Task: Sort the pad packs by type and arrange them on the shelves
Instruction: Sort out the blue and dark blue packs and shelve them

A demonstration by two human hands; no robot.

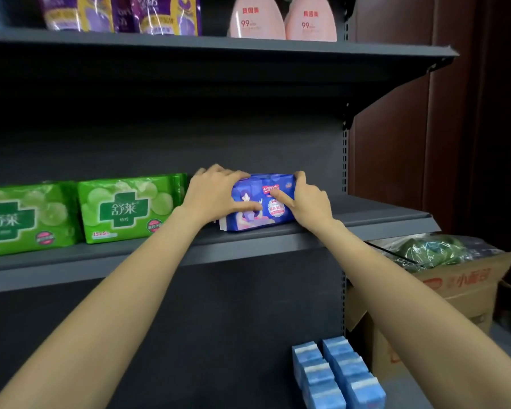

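our left hand (211, 191) and our right hand (306, 199) grip the two ends of one blue pad pack (261, 202), fingers over its top and thumbs on its front. the pack stands upright on the middle shelf (366, 215), near the front edge. just to its left stand two green pad packs (127, 209), the nearer one almost touching our left hand. on the shelf above we see purple packs (121, 13) and two pink bottles (282, 20). below at right there are six light blue packs (337, 376) in two rows, and beside the shelves one open cardboard box (466, 293).
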